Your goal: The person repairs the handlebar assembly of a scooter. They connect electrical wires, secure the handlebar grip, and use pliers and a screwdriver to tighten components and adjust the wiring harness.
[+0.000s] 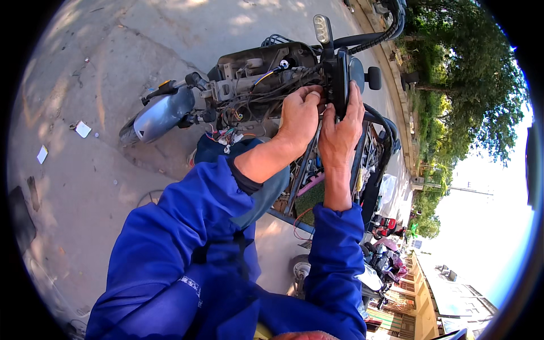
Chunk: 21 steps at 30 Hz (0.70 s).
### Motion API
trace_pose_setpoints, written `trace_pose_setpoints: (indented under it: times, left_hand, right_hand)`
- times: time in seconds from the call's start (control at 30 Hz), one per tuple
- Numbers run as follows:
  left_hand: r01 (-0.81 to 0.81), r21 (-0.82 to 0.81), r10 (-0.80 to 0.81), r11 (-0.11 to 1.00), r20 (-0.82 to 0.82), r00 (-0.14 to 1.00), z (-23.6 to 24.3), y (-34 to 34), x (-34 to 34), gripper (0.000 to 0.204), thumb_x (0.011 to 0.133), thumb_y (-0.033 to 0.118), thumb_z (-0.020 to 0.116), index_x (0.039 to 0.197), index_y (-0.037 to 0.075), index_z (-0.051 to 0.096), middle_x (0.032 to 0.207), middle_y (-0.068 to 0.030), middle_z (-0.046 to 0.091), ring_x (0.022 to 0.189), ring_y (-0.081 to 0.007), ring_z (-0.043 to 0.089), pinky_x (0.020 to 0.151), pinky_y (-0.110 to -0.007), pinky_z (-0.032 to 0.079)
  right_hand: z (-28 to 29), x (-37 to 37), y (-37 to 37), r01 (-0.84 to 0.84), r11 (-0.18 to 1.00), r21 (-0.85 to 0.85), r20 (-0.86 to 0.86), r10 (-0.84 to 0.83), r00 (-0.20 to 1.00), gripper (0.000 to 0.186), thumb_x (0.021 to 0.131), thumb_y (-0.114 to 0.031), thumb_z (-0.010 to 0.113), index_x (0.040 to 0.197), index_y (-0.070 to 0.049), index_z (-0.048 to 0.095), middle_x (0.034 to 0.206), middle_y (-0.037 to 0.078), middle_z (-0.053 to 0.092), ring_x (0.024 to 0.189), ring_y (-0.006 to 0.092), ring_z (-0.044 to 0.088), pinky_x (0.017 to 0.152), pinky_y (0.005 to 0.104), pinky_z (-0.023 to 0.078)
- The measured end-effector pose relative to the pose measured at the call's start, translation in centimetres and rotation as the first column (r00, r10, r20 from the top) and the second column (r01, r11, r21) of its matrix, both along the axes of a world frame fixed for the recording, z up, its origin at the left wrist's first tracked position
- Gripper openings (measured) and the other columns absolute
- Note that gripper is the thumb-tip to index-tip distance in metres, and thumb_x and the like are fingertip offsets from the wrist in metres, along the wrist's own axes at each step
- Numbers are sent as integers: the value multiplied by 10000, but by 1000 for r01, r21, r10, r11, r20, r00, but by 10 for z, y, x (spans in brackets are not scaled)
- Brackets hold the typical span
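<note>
A partly stripped scooter or motorbike stands before me, its front frame (241, 88) bare and its loose wires (243, 107) showing. At its upper end is a slim black housing (341, 76). My right hand (341, 131) grips the lower end of this housing, with the fingers along one side and the thumb on the other. Just left of it, my left hand (300, 118) is closed in a pinch at the edge of the frame. Whatever lies between those fingertips is hidden. Coloured connectors (228, 137) hang from the wiring below the frame.
A silver-grey front fender (164, 115) juts out at left. An LED lamp (322, 29) and black handlebar tubing (368, 38) stick out above. Close under my right forearm is a metal-framed carrier (309, 198) with tools and parts. Paper scraps (83, 129) lie on the concrete; parked motorbikes (382, 263) stand beyond.
</note>
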<state>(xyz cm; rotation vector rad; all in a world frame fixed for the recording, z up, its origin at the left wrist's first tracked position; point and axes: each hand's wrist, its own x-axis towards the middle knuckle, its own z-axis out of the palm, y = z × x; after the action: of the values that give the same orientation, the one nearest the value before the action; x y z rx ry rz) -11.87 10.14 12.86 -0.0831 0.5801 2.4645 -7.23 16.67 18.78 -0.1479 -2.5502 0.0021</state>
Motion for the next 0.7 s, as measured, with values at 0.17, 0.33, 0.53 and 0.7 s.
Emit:
trace_pose_setpoints:
  times: [0.17, 0.33, 0.53, 0.7]
  left_hand:
    - [43, 101, -54, 994, 107, 993, 16, -11, -6, 310, 1032, 163, 510, 1224, -68, 589, 1189, -160, 652, 1144, -243, 637, 1032, -376, 502]
    - [129, 98, -143, 987, 158, 977, 12, -16, -17, 418, 1026, 307, 533, 1222, -52, 616, 1244, -152, 640, 1216, -274, 597, 1099, -410, 422]
    - [155, 115, -183, 981, 294, 938, 37, -21, -13, 432, 1040, 296, 515, 1267, -67, 579, 1289, -175, 610, 1271, -279, 550, 1135, -414, 394]
    - [124, 179, -183, 976, 361, 914, 41, -23, -15, 422, 1049, 273, 503, 1284, -75, 550, 1298, -191, 594, 1268, -307, 550, 1150, -421, 394]
  right_hand:
    - [12, 12, 12, 86, 996, -37, -2, -86, 996, 711, 833, -126, 779, 1468, -12, 481, 1470, 216, 512, 1346, 387, 487, 1132, 453, 395]
    - [-29, 47, -17, -303, 680, -668, -475, -76, 877, 677, 1030, -419, 595, 1500, 34, 415, 1532, 166, 453, 1423, 295, 423, 1187, 458, 307]
    - [-30, 24, -45, -318, 288, -903, -426, -509, 748, 652, 1077, -457, 474, 1456, 71, 424, 1455, 134, 501, 1353, 240, 455, 1195, 382, 255]
    - [-17, 44, -46, -255, 293, -922, -357, -380, 854, 583, 1050, -373, 582, 1437, 56, 502, 1351, 140, 585, 1264, 217, 531, 1112, 380, 369]
